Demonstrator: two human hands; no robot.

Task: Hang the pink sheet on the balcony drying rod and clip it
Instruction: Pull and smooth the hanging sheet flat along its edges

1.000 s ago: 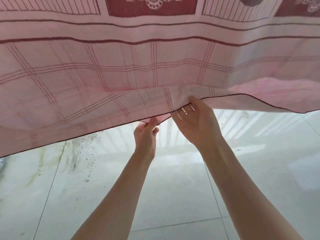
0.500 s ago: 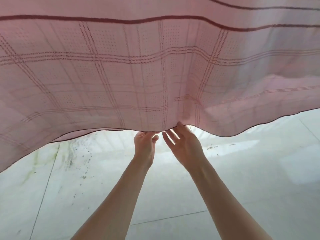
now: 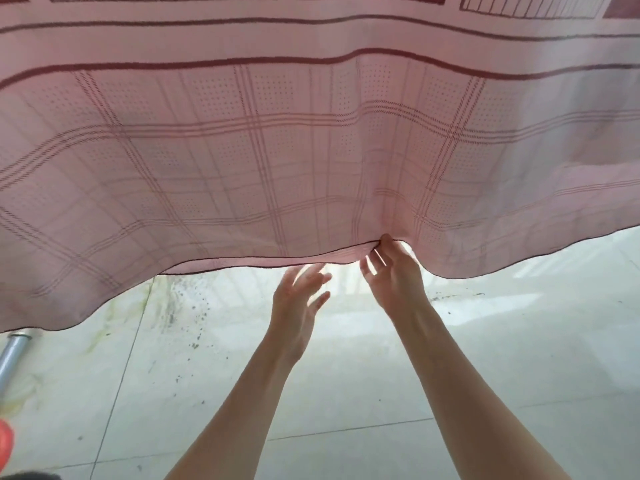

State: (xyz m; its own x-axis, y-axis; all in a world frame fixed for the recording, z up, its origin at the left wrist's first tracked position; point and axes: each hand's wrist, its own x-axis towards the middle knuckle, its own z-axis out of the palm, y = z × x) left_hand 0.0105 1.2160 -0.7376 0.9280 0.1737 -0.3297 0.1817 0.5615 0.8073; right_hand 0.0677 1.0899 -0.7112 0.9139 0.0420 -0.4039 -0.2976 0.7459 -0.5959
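Note:
The pink sheet [image 3: 277,150], checked with dark red lines and a dark hem, hangs across the whole upper view, its lower edge waving above the floor. My right hand [image 3: 393,275] reaches up to that hem and pinches it between thumb and forefinger, the other fingers spread. My left hand [image 3: 299,294] is just below the hem to the left, fingers straight and spread, holding nothing. The drying rod and any clips are out of sight above the frame.
Pale tiled floor [image 3: 346,393] lies below, with dark specks and greenish stains at the left. A grey metal pipe [image 3: 12,355] stands at the left edge. A red object [image 3: 5,445] shows at the bottom left corner.
My left hand has let go of the hem and opened below it. My right hand has shifted right along the edge and still holds it. The sheet hangs lower and flatter.

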